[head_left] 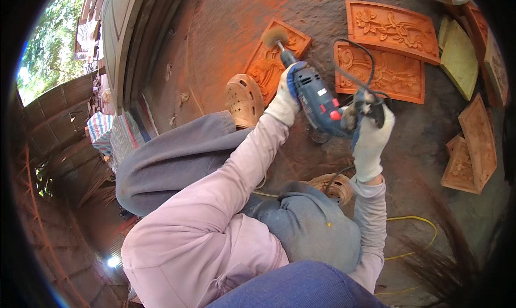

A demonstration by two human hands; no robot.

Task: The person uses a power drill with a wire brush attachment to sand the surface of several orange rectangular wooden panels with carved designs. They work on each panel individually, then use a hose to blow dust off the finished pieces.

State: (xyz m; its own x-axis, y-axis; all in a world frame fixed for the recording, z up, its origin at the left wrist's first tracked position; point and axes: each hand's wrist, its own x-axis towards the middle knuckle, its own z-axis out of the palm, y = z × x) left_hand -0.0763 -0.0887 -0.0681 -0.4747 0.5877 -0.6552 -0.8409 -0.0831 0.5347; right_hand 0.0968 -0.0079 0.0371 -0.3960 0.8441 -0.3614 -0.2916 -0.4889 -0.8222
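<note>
A dark blue and black power drill (317,101) is held between my two gloved hands, tilted toward the far left. My left hand (287,95) is closed round the front of its body, just behind the chuck. The rear handle is in the grip of my right hand (372,138). At the drill's tip a round tan brush (275,37) meets or hovers over the upper part of an orange carved wooden panel (264,69); contact is hard to tell. The panel lies on the ground beyond my left clog (244,99), which overlaps its near end or stands against it.
Two orange carved panels (395,31) lie to the right, with paler panels (475,147) farther right. A greenish board (459,61) rests near them. The black cord (371,63) loops beside the drill. A yellow cable (430,222) runs along the ground. Wooden framing (126,34) stands left.
</note>
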